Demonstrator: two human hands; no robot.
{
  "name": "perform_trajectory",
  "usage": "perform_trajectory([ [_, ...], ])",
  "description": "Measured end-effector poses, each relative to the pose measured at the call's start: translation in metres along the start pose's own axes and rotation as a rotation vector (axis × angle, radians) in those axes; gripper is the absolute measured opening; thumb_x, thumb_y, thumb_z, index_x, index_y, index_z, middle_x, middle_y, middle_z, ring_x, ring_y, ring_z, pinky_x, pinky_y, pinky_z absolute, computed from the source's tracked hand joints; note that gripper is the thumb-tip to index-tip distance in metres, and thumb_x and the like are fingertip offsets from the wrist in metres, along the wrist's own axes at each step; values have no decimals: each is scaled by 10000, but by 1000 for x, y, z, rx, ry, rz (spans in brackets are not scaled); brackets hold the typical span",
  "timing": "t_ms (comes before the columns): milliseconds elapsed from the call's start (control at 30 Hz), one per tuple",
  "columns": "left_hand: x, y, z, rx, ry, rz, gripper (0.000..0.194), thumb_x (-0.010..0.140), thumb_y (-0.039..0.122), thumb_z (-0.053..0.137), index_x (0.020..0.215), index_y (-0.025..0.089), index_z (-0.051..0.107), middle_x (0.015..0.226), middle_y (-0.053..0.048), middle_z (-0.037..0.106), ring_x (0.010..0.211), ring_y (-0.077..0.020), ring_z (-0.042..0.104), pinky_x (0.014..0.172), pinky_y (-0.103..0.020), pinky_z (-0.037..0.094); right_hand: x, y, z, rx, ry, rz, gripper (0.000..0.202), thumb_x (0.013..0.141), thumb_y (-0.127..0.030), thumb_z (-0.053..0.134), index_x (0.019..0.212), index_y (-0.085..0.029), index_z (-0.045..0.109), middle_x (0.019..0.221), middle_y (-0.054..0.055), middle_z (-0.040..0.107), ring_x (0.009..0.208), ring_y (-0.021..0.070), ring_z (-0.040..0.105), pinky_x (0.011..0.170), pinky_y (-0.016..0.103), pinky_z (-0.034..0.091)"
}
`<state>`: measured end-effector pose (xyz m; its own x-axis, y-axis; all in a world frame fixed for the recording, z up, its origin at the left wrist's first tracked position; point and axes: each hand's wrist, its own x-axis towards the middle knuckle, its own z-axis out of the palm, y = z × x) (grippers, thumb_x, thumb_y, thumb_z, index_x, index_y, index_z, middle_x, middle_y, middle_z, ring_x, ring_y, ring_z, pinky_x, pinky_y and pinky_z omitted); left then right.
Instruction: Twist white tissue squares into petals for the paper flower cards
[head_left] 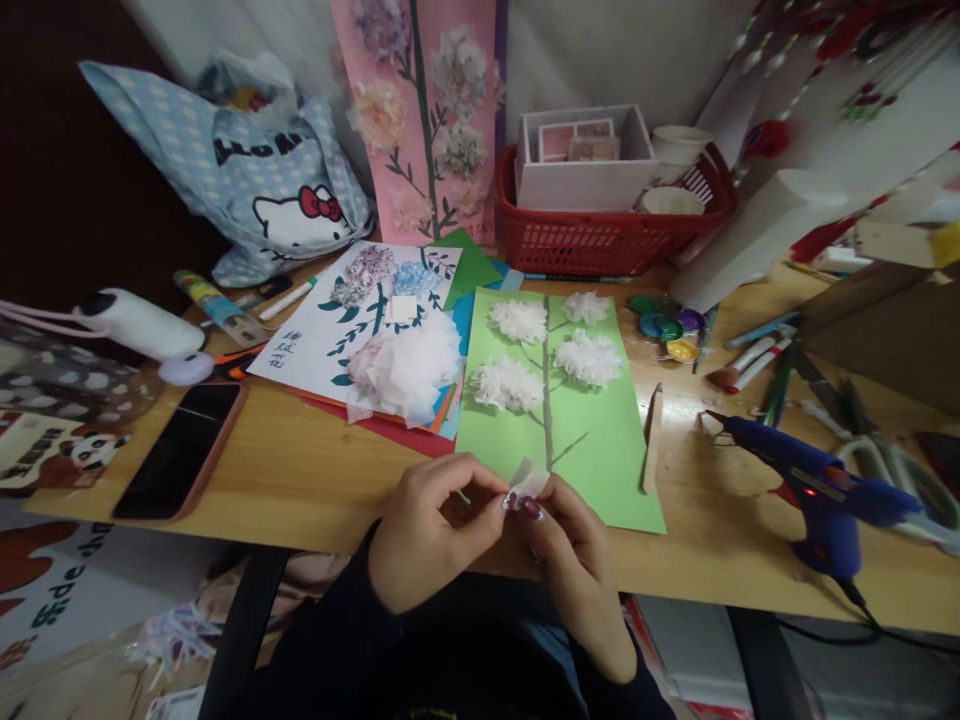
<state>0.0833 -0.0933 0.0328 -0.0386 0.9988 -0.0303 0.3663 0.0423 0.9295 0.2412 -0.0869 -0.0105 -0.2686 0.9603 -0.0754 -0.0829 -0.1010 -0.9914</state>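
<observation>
Presently: small white tissue-paper piece [527,481] — pinched at the near tabletop [315,470] edge between fingertips of left hand [424,530] and right hand [574,560], both closed on it, meeting from either side. Green flower card [592,450] lies just beyond — long axis running away.

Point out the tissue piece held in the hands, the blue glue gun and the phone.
tissue piece [527,479], head view, on its white folded middle.
blue glue gun [817,485], head view, on its body.
phone [184,447], head view, on its dark screen.
</observation>
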Motion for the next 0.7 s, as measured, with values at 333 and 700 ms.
perform_trajectory([
  [333,15,-18,-18,-953,-38,-380,215,647,326,874,675,172,726,1043,-94,761,967,-205,707,827,-286,569,-1,8,-1,112,34,66,268,973,-417,583,804,-210,593,638,-43,411,552,125,301,533,260,284],
  [700,12,-16,-3,-363,-7,-193,119,756,281,742,771,165,767,801,-73,788,762,-198,725,721,-286,569,3,2,-1,-5,12,-1,287,917,-470,644,795,-211,664,694,6,537,599,154,422,577,270,384],
])
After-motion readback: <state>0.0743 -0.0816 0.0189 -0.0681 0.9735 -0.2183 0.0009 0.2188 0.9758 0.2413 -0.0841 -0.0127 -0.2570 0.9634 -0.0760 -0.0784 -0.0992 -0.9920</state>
